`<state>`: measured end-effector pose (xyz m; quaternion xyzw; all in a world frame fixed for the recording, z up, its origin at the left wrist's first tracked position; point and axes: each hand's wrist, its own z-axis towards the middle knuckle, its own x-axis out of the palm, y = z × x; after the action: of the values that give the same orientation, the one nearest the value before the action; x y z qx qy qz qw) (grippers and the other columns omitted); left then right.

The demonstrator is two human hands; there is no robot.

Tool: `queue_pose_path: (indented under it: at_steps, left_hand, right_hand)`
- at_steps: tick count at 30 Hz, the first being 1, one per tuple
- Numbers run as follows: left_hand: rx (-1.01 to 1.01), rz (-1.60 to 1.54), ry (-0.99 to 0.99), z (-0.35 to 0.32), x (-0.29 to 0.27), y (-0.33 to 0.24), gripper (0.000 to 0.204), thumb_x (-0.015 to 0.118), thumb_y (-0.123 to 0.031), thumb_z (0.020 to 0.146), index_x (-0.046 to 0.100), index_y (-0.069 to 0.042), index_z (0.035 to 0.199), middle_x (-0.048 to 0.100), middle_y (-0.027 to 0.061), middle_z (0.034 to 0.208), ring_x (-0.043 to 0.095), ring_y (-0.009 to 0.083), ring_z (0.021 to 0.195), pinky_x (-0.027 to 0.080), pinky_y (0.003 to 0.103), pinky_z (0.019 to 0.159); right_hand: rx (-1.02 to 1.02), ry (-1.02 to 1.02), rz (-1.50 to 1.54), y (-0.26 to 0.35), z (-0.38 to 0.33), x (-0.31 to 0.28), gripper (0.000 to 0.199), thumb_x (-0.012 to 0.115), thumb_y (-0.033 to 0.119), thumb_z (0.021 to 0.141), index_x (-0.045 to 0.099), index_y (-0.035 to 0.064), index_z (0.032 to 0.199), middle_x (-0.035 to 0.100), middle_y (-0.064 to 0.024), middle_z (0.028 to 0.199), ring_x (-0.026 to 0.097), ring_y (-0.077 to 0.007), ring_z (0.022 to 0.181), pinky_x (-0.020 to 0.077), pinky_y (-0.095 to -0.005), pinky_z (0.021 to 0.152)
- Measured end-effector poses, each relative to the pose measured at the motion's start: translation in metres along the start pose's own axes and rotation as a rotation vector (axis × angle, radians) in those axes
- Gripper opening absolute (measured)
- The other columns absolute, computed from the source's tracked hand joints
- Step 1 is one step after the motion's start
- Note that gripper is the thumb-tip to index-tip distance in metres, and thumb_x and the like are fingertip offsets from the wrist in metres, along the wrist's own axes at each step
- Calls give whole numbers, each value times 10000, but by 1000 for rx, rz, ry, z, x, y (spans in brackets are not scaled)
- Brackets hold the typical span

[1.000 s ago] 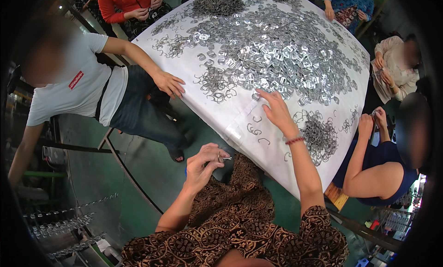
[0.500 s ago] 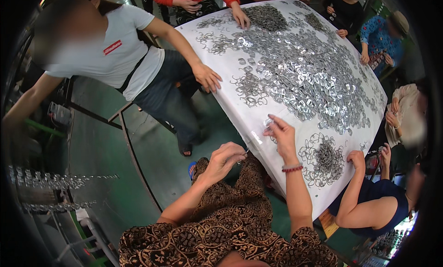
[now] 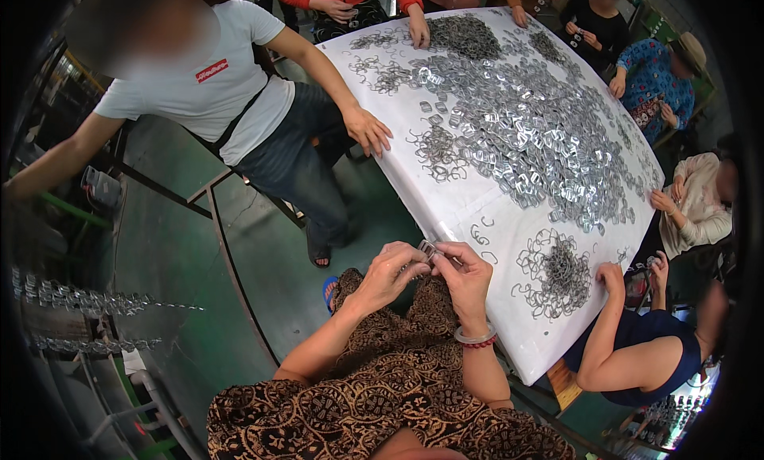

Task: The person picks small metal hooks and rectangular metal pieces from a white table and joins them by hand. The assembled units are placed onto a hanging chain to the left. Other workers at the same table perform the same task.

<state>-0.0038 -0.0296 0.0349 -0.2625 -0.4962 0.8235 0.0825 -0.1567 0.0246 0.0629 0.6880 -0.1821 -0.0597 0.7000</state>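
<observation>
My left hand (image 3: pixel 388 275) and my right hand (image 3: pixel 465 275) meet in front of me, just off the near edge of the table. Both have their fingers pinched together around a small shiny metal buckle (image 3: pixel 427 250). The fingers partly cover it, and any thinner piece between the left fingertips is hidden. On the white tabletop (image 3: pixel 509 333), a few loose bent wire hooks (image 3: pixel 481 235) lie closest to my right hand. A tangled heap of similar hooks (image 3: pixel 561 275) sits to its right. Beyond them spreads a large mound of metal buckles (image 3: pixel 541 153).
A person in a white shirt (image 3: pixel 239 70) stands at the left, one hand resting on the table's edge. More people sit around the far and right sides, one in dark blue (image 3: pixel 645 345) close by. Strings of metal pieces (image 3: pixel 79 297) hang at the lower left.
My right hand has come from over the table toward me, bringing the buckle to my left hand. The loose hooks it was covering now show. My left hand has stayed nearly in place.
</observation>
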Motion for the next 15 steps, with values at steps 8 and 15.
queue_pose_path:
  at_steps: [8, 15]
  left_hand:
    - [-55, -64, -20, -23, 6, 37, 174, 736, -77, 832, 649, -44, 978, 693, 62, 932, 649, 217, 943, 419, 397, 1003]
    - [-351, -166, -231, 59, -27, 99, 264, 531, -167, 992, 558, 25, 1171, 622, 77, 1096, 564, 141, 1013, 452, 289, 902]
  right_hand:
    - [-50, 64, 56, -15, 1, -2, 185, 637, -124, 858, 701, -69, 1023, 634, -103, 996, 671, -159, 807, 570, -249, 708]
    - [22, 119, 64, -30, 2, -14, 184, 652, -113, 856, 718, -43, 1013, 625, -83, 934, 680, -144, 770, 568, -225, 680]
